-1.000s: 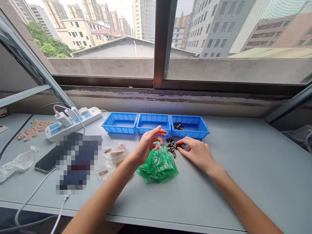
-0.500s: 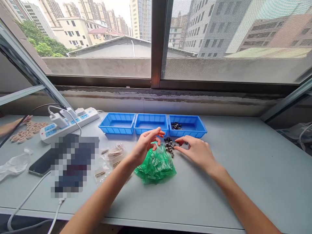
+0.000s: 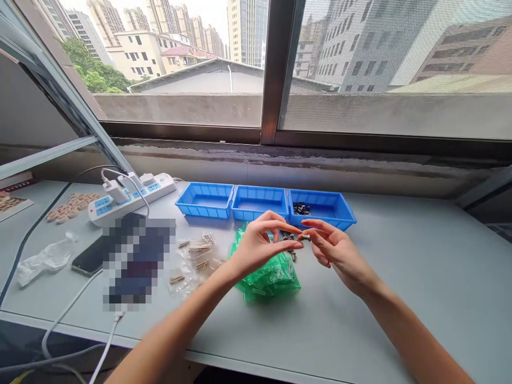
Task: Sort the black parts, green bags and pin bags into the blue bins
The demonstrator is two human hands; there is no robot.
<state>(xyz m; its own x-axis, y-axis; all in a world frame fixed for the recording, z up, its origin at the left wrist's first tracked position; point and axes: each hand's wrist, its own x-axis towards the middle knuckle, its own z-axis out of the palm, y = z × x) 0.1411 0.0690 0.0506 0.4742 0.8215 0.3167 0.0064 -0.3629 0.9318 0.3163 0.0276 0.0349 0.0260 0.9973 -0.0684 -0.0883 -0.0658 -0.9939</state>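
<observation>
A small metal bolt (image 3: 305,238) is held up between my two hands, above the table. My right hand (image 3: 340,250) is closed on it with bent fingers. My left hand (image 3: 262,237) comes in from the other side, index finger and thumb apart around the bolt's near end; the index fingertip seems to touch it. Below and behind the left hand lies a green plastic bag (image 3: 272,280) of small packets. Several loose bolts (image 3: 293,255) lie beside the bag, partly hidden by the hands.
Three blue bins (image 3: 204,213) stand in a row at the back; the right one holds dark bolts (image 3: 301,208). Clear bags of metal pins (image 3: 202,249) lie left of the green bag. Farther left are a power strip (image 3: 132,200), phones (image 3: 90,258), cables, crumpled plastic (image 3: 48,258) and wooden pieces (image 3: 72,207).
My right hand has lifted a bolt from the loose pile and turned inward. My left hand has moved right to meet it. The view has shifted slightly left.
</observation>
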